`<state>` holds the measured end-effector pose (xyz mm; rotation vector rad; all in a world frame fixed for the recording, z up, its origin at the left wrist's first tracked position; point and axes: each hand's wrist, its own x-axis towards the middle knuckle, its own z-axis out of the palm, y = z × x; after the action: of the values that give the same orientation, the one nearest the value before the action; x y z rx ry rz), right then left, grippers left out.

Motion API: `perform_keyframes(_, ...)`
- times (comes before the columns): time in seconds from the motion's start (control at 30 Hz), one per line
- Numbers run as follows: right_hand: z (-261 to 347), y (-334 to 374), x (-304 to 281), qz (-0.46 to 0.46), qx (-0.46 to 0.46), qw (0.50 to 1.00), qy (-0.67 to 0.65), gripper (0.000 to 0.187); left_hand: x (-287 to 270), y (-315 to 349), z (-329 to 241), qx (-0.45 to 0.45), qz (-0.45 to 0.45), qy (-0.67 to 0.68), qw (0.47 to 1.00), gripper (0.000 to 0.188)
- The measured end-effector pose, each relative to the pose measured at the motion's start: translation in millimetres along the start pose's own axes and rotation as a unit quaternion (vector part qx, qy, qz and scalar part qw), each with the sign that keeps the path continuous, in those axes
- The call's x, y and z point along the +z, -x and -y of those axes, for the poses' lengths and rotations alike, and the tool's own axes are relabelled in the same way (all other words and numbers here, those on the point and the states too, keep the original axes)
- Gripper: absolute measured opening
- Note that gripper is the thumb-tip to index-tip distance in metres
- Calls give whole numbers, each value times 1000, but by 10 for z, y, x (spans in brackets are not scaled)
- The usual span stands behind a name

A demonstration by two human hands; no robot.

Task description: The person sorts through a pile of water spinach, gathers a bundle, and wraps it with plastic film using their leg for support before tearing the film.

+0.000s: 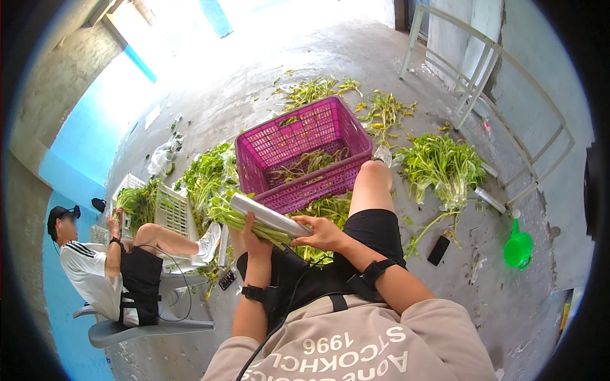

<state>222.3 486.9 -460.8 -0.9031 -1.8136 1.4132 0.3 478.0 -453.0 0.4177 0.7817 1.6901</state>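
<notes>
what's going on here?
Someone seated is handling greens with both hands: the left hand grips a bunch of leafy stalks, and the right hand holds the near end of a silvery roll lying along them. A purple crate in front has some greens inside, with more heaped around it, including a pile to the right. On the left, a seated co-worker also handles greens, by white crates.

Bright light [305,19] washes the far concrete floor [216,95]; a blue-painted wall [76,155] stands left, a white metal frame [493,45] right.
</notes>
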Motion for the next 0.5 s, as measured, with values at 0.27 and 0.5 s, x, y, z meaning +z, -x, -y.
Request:
perform_keyframes(0.27, -172, -73, 30, -29, 39, 999, -11, 61, 104, 72, -19, 2, 0, -13, 1000, 46)
perform_keyframes(0.5, -390, -161, 89, -24, 14, 996, -82, 49, 106, 62, -30, 9, -3, -14, 1000, 47)
